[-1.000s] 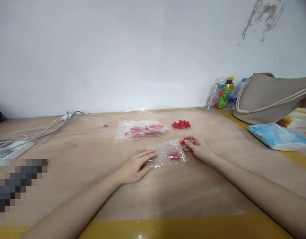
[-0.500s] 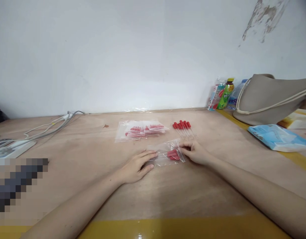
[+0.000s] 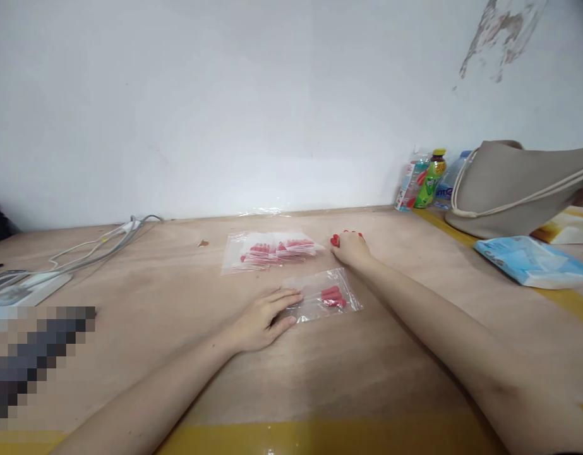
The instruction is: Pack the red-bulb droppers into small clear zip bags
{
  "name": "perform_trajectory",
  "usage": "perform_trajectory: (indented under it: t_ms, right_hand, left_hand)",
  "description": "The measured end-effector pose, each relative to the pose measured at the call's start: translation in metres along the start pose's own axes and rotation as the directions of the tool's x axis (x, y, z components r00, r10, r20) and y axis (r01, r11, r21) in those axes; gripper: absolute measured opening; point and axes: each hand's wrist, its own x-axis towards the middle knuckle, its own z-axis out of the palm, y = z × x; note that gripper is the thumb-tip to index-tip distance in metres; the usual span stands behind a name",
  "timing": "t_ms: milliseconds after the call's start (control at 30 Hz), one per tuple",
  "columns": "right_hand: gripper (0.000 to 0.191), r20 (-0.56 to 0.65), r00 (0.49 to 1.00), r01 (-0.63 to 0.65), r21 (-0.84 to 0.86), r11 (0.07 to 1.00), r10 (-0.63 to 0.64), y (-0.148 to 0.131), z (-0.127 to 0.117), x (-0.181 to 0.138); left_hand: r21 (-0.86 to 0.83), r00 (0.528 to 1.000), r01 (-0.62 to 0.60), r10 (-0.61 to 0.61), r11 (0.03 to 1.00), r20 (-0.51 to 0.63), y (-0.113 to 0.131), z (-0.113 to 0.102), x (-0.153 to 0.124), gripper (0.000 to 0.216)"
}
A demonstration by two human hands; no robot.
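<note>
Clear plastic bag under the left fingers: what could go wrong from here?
The clear plastic bag could slip, since only the left hand rests on it, at one end. The right hand partly hides the loose red-tipped sticks, so it might scatter them or pick up several.

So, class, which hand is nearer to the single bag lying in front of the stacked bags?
Left. The left hand touches the left end of the single bag; the right hand is off the bag, farther back, at the loose red tips.
</note>
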Motion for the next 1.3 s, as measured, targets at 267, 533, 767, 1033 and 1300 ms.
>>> perform_trajectory:
  t_ms: [267,533,767,1033,1300]
  right_hand:
    - [0.009,0.068,0.992,-0.109,0.08,0.991,0.104,-0.009,0.003,0.009]
    - [0.044,-0.116,0.988,0.006,0.696,0.718,0.104,0.048,-0.008,-0.033]
    - [0.059,0.037,0.974,-0.084,0.976,0.203,0.224,0.051,0.007,-0.073]
    - [0.03,0.153,0.987,-0.157,0.98,0.121,0.04,0.037,0.013,-0.087]
    - [0.028,0.121,0.923,0.091,0.853,0.514,-0.365,0.047,0.009,-0.085]
  left_hand:
    - [-0.017,1.0,-0.011,0.011,1.0,-0.015,0.0,0.0,0.0,0.041]
    - [-0.004,1.0,-0.008,0.008,1.0,-0.005,0.001,-0.001,0.0,0.041]
    - [-0.004,1.0,-0.017,0.017,1.0,-0.014,0.001,0.0,0.0,0.041]
    - [-0.017,1.0,0.013,-0.013,1.0,0.011,0.002,0.0,-0.001,0.044]
    - [-0.009,0.999,0.034,-0.034,0.999,0.008,0.003,0.0,-0.003,0.045]
